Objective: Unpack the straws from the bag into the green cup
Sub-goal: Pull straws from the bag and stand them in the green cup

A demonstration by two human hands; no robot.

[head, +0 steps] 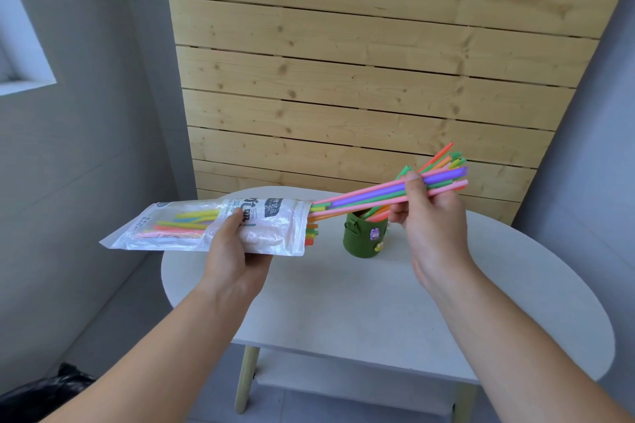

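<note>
Jutting from bag (275,233), multicoloured straws (371,197)

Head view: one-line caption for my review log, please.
Left hand holds the bag; right hand grips a straw bundle sticking out of its mouth, above the green cup on the white table.

Print on the bag (271,233) unreadable; black sack (41,391) cut by edge.

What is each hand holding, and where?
Left hand grips the bag by its lower edge, nearer its mouth; right hand pinches the straw bundle toward its outer end.
</note>
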